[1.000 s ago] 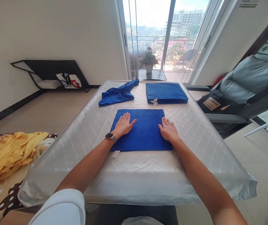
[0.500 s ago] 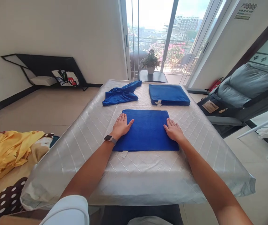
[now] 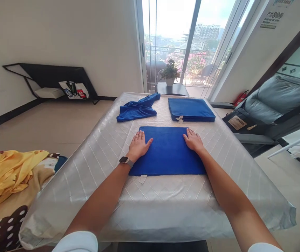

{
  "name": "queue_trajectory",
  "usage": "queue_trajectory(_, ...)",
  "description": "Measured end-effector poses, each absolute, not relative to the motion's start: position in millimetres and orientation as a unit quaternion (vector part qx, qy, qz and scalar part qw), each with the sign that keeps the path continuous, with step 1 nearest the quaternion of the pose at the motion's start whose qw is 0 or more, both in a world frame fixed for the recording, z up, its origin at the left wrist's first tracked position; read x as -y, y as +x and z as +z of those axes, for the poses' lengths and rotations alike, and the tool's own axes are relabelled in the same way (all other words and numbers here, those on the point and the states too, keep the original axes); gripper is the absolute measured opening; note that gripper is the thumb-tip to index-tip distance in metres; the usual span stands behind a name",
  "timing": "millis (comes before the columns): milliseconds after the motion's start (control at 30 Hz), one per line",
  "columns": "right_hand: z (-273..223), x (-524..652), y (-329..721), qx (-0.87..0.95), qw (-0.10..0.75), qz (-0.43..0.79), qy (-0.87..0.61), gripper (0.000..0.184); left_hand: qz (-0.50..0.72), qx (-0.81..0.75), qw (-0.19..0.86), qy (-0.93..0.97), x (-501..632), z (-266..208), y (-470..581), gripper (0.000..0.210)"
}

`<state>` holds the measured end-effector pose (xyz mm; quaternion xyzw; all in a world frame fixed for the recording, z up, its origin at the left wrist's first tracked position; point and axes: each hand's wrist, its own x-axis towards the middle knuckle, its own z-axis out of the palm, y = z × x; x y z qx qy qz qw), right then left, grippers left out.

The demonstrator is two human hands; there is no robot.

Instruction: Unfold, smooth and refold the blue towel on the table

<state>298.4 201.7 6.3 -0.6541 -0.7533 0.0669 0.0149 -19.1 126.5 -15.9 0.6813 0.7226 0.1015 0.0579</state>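
A blue towel (image 3: 168, 154) lies flat as a rectangle on the table, with a white tag (image 3: 143, 179) sticking out at its near left edge. My left hand (image 3: 139, 144) rests open on the towel's left edge, thumb spread inward. On the far right corner lies my right hand (image 3: 193, 140), also open, palm down with fingers pointing away. Behind, to the right, sits a neat stack of folded blue towels (image 3: 192, 107) with white tags at its near edge. A crumpled blue towel (image 3: 138, 109) is at the far left of the table.
A shiny quilted cloth (image 3: 87, 185) covers the table. Beyond it, a potted plant (image 3: 170, 71) stands on a chair (image 3: 172, 89) by the glass door. A grey recliner (image 3: 278, 98) is at right; yellow fabric (image 3: 10, 171) lies at lower left.
My right hand has slid away from me along the towel's right edge to the far corner. My left hand stays at the left edge. The view has tilted slightly.
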Motion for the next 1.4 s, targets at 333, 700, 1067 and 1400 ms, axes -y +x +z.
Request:
queue_trajectory(333,4.7,-197.5,297.6,0.75,0.03,0.079,-0.656,0.067,0.077,-0.731,0.038,0.677,-125.2,-15.2,-23.3,0.094)
queue_trajectory(700,3.6,-196.7,295.1,0.749,0.054,0.097,-0.653,0.069,0.068,-0.58,0.027,0.812,-139.8,9.6,80.8,0.084)
queue_trajectory(1067,1.0,-197.3,296.4,0.75,0.054,0.09,-0.653,0.065,0.093,-0.604,0.072,0.788,-203.6,0.2,152.1,0.076)
queue_trajectory(1400,4.2,-197.1,295.1,0.748,0.033,0.083,-0.657,0.066,0.069,-0.738,0.044,0.67,-172.7,-4.8,-12.6,0.087)
